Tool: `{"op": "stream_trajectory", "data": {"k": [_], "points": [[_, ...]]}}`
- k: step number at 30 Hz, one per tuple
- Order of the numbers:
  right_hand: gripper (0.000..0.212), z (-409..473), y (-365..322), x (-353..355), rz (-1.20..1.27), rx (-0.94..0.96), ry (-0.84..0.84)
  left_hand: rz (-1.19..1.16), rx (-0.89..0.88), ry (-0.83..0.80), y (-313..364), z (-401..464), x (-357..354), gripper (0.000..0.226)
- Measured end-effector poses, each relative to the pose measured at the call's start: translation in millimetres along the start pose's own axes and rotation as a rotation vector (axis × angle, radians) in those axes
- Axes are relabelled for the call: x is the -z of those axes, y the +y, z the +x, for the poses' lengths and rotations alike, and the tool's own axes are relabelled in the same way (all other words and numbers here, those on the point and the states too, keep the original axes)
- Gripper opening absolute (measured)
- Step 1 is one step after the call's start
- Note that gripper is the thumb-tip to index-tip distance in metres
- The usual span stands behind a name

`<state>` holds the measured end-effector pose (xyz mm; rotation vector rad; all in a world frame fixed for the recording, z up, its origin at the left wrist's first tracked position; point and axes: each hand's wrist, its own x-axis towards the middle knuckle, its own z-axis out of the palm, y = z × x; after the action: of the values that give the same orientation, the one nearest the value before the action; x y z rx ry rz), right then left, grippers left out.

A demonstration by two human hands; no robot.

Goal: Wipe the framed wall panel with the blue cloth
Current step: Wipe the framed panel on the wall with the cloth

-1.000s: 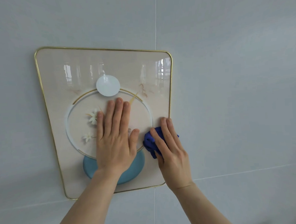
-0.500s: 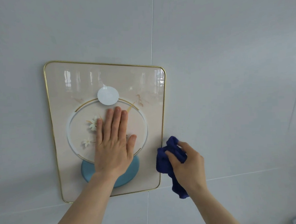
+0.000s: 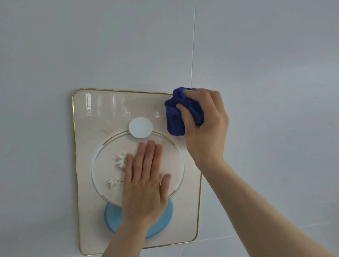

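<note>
1. The framed wall panel (image 3: pixel 83 152) hangs on a pale grey tiled wall (image 3: pixel 259 55); it has a thin gold rim, a cream glossy face, a white disc (image 3: pixel 140 127) in its upper middle and a light blue disc (image 3: pixel 161 223) near its lower edge.
2. The left hand (image 3: pixel 144 180) lies flat on the middle of the panel, below the white disc, with the fingers straight and close together and the thumb apart.
3. The right hand (image 3: pixel 206 126) is at the upper right corner of the panel and is closed around the blue cloth (image 3: pixel 174 116).
4. The cloth is bunched and lies against the face of the panel at that corner, to the right of the white disc.
</note>
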<state>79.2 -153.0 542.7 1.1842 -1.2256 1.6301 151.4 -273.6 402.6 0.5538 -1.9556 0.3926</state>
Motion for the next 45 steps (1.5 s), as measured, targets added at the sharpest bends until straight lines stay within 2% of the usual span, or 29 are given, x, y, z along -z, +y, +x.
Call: {"op": "stream_trajectory", "data": {"k": [6, 10, 12, 20, 32, 35, 45], "points": [[0.029, -4.5, 35.8, -39.5, -0.319, 0.414, -0.183, 0.001, 0.001, -0.004, -0.7, -0.3, 0.0, 0.070], [0.048, -10.9, 46.8, -33.2, -0.387, 0.512, -0.231, 0.004, 0.011, 0.003, -0.4, -0.1, -0.2, 0.070], [0.048, -9.1, 51.8, -32.3, -0.416, 0.546, -0.221, 0.008, 0.007, 0.011, -0.5, -0.1, -0.4, 0.069], [0.032, -22.7, 66.4, -31.4, -0.414, 0.544, -0.158, 0.041, 0.008, 0.006, 0.3, -0.4, 1.2, 0.066], [0.026, -60.3, 90.8, 3.0, -0.448, 0.531, -0.263, 0.071, 0.001, 0.003, -0.6, -0.7, 1.7, 0.066], [0.030, -76.6, 100.6, 21.9, -0.487, 0.518, -0.308, 0.076, 0.000, -0.005, -0.7, -1.1, 2.0, 0.067], [0.061, -114.1, 110.3, 71.9, -0.643, 0.428, -0.486, 0.041, 0.000, -0.016, -0.4, -1.5, 3.4, 0.067]]}}
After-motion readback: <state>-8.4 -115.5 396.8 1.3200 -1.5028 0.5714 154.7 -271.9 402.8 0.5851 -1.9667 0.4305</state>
